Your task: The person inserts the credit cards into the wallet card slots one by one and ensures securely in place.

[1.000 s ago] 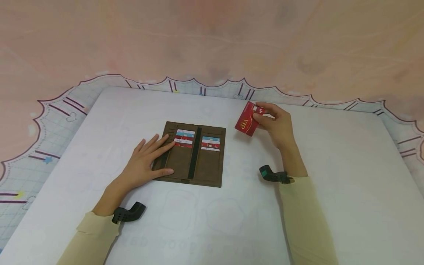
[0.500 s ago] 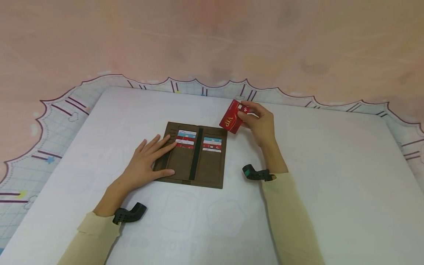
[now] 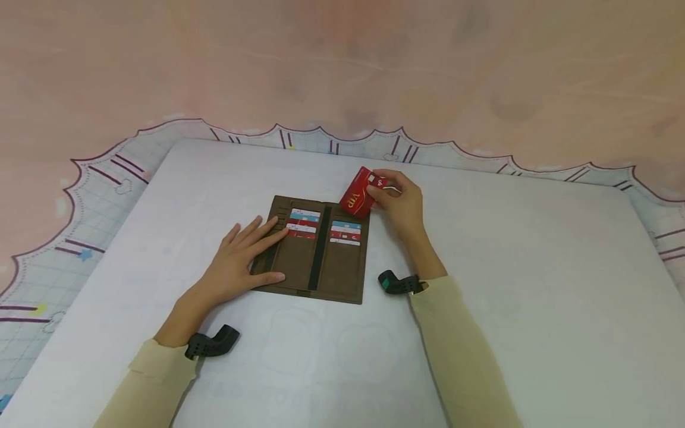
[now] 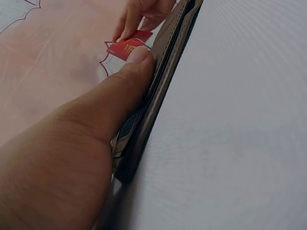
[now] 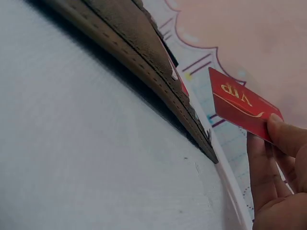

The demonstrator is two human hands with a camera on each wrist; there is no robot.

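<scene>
An open brown wallet point(image 3: 342, 273) lies on the white table, with several white, blue and red cards point(image 3: 345, 232) tucked in slots on both halves. My left hand point(image 3: 235, 261) rests flat over the wallet's left side, fingers spread and straight. In the left wrist view its thumb point(image 4: 136, 62) lies along the wallet's near edge. Between thumb and fingers, my right hand point(image 3: 398, 202) pinches a red card point(image 3: 357, 195) marked "VIP" in gold. In the head view the card overlaps the wallet's upper right corner. The right wrist view shows this card point(image 5: 240, 103) tilted above the tabletop.
A large white tabletop point(image 3: 508, 267) surrounds the wallet. Behind it hangs a pink cloth point(image 3: 342, 65) with a scalloped, printed border. Each wrist wears a black camera mount, the left mount point(image 3: 212, 342) near the wallet's lower left.
My right hand has carried the red card leftward, from beside the wallet to over its upper right corner. The left hand stays in place on the wallet.
</scene>
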